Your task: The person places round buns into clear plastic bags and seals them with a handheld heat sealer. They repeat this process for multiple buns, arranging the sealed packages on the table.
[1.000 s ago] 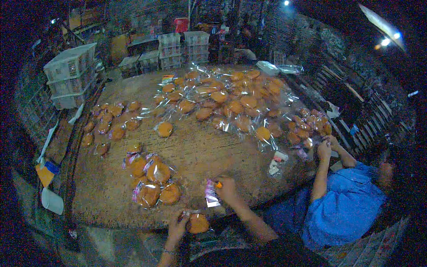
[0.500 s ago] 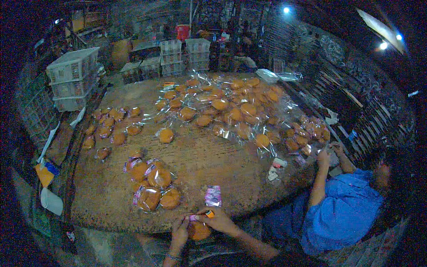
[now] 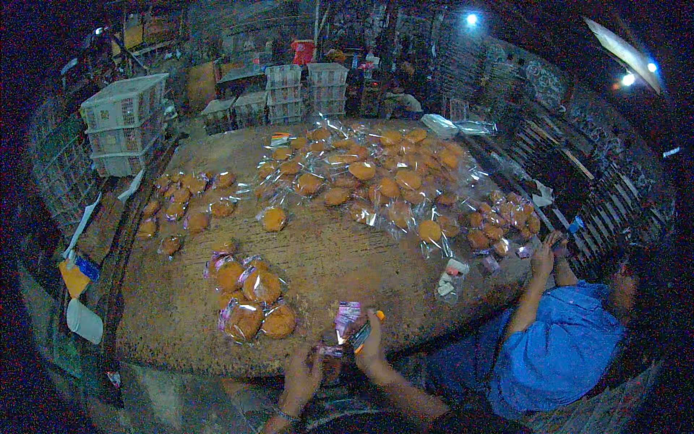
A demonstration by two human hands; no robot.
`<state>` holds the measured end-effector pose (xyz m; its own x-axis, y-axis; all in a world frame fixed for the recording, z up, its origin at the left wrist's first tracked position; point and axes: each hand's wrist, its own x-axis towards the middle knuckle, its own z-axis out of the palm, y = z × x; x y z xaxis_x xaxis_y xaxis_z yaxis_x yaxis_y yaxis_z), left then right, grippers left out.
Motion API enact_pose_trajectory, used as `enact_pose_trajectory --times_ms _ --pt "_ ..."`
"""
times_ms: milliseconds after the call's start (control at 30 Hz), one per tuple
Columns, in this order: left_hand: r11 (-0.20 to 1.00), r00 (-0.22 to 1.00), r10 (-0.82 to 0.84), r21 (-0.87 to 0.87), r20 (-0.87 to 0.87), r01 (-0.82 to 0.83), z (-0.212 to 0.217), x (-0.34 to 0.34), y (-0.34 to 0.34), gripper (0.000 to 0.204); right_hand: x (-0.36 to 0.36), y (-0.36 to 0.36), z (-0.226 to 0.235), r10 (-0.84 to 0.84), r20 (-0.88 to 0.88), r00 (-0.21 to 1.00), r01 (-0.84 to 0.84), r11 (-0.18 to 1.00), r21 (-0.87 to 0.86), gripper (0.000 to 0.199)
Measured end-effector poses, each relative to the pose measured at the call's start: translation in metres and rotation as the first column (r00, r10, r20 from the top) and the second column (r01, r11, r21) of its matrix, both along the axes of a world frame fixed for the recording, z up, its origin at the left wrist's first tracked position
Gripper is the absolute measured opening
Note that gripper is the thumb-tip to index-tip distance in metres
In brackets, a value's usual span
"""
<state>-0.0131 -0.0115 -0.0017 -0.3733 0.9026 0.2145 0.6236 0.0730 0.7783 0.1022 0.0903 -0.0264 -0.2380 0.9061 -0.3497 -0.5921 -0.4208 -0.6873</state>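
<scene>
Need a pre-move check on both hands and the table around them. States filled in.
1. Right hand holds the orange-and-dark tool: ok.
2. Left hand has a firm grip on something: cannot tell, too dark and blurred.
3. Purple-printed cards on the table near the right hand: ok.
4. Nearest group of wrapped buns apart from both hands: ok.
5. Co-worker's hands well away from the person's own: ok.
6. Lighting good enough for fine detail: not ok.

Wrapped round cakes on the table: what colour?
The cakes are orange-brown; the head view shows it.
</scene>
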Motion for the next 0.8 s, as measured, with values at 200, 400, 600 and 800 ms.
enact_pose_trajectory --times_ms 200,400,600,800 --pt "0.999 0.994 0.050 -0.006 -0.093 -0.051 0.014 0.031 0.005 0.017 -0.022 -0.021 -0.032 -0.302 0.555 0.775 -0.109 0.802 0.588 0.029" --pt "0.986 0.997 -0.059 -0.161 -0.045 0.052 0.000 0.036 -0.001 0.021 -0.012 -0.020 -0.027 -0.025 0.367 0.930 -0.106 0.938 0.331 0.028" --pt "0.954 0.962 0.004 -0.289 0.274 0.078 -0.010 -0.041 0.012 0.031 -0.009 0.030 -0.025 -0.124 0.345 0.930 0.046 0.973 0.224 0.017" --pt "0.762 0.633 0.431 0.118 0.643 -0.637 0.022 -0.122 0.003 0.040 0.005 0.167 -0.044 0.062 0.210 0.976 -0.068 0.997 0.023 0.014"
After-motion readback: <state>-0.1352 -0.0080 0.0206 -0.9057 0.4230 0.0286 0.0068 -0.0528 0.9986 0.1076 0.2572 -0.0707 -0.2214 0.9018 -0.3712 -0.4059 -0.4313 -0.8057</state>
